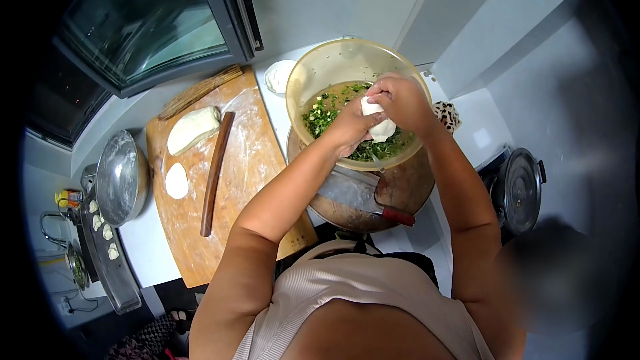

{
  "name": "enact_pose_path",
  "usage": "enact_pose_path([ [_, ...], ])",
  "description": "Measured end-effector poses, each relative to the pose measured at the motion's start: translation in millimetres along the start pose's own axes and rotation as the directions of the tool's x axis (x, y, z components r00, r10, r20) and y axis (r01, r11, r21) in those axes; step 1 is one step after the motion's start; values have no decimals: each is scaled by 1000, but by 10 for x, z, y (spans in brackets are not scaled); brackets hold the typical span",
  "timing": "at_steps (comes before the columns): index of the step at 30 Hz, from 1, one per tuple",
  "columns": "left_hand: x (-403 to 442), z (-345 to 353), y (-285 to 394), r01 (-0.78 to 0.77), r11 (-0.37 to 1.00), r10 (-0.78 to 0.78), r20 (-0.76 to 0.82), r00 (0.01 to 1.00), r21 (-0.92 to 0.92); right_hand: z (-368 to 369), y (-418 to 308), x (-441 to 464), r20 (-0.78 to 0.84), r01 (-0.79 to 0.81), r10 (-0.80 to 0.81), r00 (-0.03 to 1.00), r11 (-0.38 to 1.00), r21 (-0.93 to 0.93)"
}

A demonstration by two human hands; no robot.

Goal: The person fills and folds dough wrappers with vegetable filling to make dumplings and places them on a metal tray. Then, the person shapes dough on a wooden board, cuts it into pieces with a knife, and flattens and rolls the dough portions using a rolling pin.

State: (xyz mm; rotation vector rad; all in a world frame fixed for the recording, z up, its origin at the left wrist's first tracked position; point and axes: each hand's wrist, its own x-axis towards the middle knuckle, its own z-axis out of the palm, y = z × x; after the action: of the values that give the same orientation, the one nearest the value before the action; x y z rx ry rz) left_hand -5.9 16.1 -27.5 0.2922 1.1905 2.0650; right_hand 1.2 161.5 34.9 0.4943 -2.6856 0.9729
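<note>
Above the large yellowish bowl [303,83], both hands are closed around a white dumpling [382,131] of soft dough. My left hand [350,127] cups it from the left. With bent fingers, my right hand [403,101] pinches its upper edge, and part of the dough is hidden behind the fingers. Inside the bowl lies chopped green filling [321,115] with pale yellow bits. Just below the bowl, a cleaver [347,189] with a red handle rests on a round wooden chopping block [417,177].
A floured board [253,153] on the left bears a rolling pin [217,173], a dough lump [193,130] and a flat dough round [177,181]. Farther left are a metal basin [123,177] and a tray [123,287] with several dumplings. An open window [153,27] juts over the board.
</note>
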Motion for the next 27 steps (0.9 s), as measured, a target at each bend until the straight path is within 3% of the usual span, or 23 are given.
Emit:
enact_pose_path([
  [3, 11, -44, -35, 18, 1000, -18, -8, 1000, -2, 91, 21, -41, -87, 130, -140, 986, 985, -114],
  [6, -65, 33, 21, -7, 998, 5, -30, 1000, -59, 54, -10, -17, -60, 12, -8, 998, 998, 65],
  [9, -82, 42, 29, 3, 999, -4, -28, 1000, -32, 45, -7, 13, 9, 150, -150, 989, 988, -40],
  [11, -82, 67, 43, 19, 1000, -19, -56, 998, 3, 56, 100, 23, 58, 102, -99, 993, 994, -42],
  [12, -87, 75, 46, -10, 999, 6, -67, 998, -53, 37, 84, 31, 83, 81, -77, 994, 996, -42],
  [15, -179, 128, 111, -111, 968, 88, -112, 990, -225, -157, -12, -119, -147, -54, 95, 984, 964, 261],
  [17, -242, 218, 113, -227, 879, 171, -167, 971, -420, -70, 139, -308, -115, -66, 148, 982, 846, 530],
  [19, -267, 298, 78, -318, 769, 272, -166, 948, -554, 111, 72, -454, -118, 0, 100, 988, 760, 649],
  [22, -365, 433, 12, -217, 570, 228, -102, 968, -793, 397, -187, -560, -247, 82, 111, 963, 750, 657],
  [23, -417, 479, 20, -260, 595, 280, -107, 954, -760, 480, -191, -551, -333, 141, 136, 933, 712, 688],
  [25, -596, 491, 180, -277, 811, 259, -108, 960, -516, 395, -352, -592, -362, 181, 105, 926, 719, 671],
  [27, -734, 419, 290, -278, 924, 244, -158, 957, -261, 399, -432, -607, -387, 260, 9, 922, 725, 637],
])
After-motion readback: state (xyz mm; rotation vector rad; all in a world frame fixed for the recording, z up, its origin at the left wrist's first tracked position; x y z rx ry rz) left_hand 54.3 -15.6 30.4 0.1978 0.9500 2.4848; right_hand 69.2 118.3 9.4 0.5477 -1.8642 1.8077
